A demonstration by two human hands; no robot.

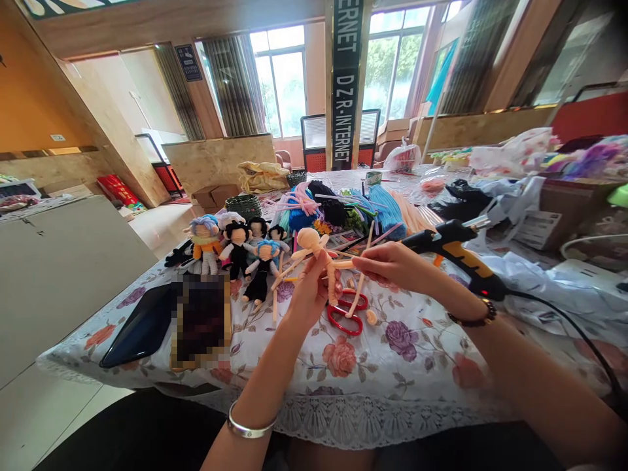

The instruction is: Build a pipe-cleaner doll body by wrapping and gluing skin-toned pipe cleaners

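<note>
Pipe-cleaner doll [309, 238] over table [375, 376], inward of near edge; left hand [309, 291] grasping torso, right hand [395, 265] pinching limb. Probably light, bendable (soft fuzz); best held mid-torso.

We're looking from one head-worn camera, facing forward and down over a white, floral-print, lace-edged tablecloth [383, 373], near enough that the bare left hand [314, 281] and bare right hand [395, 263] are sitting around mid-frame. Wide view: we're also catching tall, white-framed glass windows [287, 91] far back, up top.
</note>
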